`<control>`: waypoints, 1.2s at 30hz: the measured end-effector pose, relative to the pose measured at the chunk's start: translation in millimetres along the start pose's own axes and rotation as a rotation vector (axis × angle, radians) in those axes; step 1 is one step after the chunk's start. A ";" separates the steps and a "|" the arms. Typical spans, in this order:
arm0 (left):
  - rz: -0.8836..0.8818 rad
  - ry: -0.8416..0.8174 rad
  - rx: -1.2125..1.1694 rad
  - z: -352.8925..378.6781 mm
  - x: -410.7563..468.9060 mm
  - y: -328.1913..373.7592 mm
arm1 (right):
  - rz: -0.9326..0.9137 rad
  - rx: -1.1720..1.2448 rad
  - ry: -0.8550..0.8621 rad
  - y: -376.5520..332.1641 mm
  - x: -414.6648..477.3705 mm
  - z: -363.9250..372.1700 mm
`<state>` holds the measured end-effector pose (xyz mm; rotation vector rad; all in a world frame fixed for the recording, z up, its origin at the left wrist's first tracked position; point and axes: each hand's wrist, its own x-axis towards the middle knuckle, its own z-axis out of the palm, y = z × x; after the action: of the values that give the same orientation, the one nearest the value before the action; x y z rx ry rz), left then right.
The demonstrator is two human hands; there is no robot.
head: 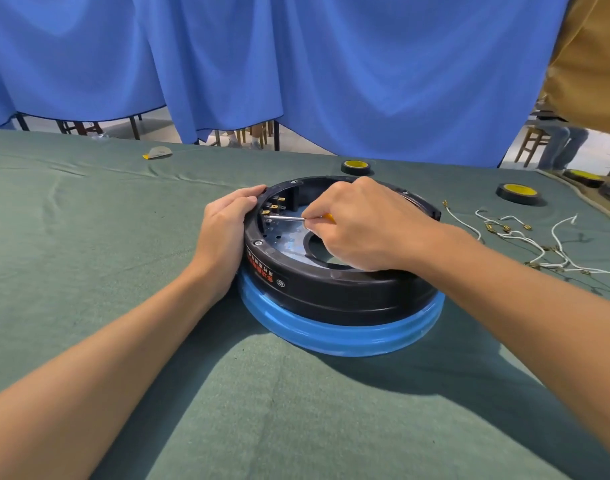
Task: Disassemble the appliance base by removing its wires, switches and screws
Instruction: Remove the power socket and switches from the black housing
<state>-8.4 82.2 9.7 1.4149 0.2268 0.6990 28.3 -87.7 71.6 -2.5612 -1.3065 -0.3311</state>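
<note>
Blue curtains [296, 64] are hung behind the surface [89, 244]; chair and table legs are seen under the hem. Wrinkled green cloth is spread over the surface.

Appliance base [338, 292] is set between the two hands: round, with a black plastic shell on a glossy blue ring. The top is open, and inside a shiny metal plate [286, 239] with small holes and a round cut-out is seen.

Left hand [227, 226] is wrapped on the outer wall, fingers curled up to the rim, so the base is held. Right hand [362, 223] is closed round a screwdriver [289, 218]. The orange handle is mostly hidden in the fist. The steel shaft is pointed toward the brass terminals [272, 206] on the inner wall, just beside the left fingertips. Tip contact cannot be confirmed. The interior's far right part is blocked by the right hand and wrist.

A screw head [258, 242] is seen on the rim, next to the left palm.

- Right of the right forearm: loose white wires [539, 251] with brass connectors, lying on the cloth.
- Just beyond the right hand: black tape roll [356, 167], yellow core.
- Further right: two more rolls [517, 192].
- Well beyond the left hand: small grey-and-yellow item [158, 153], not identifiable.
- Top right: a tan-clad person [591, 64], partly cut off.
</note>
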 end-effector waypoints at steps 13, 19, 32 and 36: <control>0.024 0.001 0.031 -2.2 0.1 3.3 | 0.052 -0.082 0.058 -10.0 -15.2 -13.0; 0.044 -0.001 0.117 -2.7 4.1 5.8 | 0.282 -0.273 0.459 -2.8 -61.6 -1.3; 0.107 0.059 0.323 -11.9 3.7 2.8 | 0.524 -0.179 0.559 49.5 -18.1 8.9; 0.149 0.081 0.348 -13.6 5.3 2.1 | 0.637 0.065 0.507 41.6 -22.5 15.8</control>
<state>-12.3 96.4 10.6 1.7498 0.3204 0.8700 50.7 -123.4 44.9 -2.4399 -0.3000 -0.7166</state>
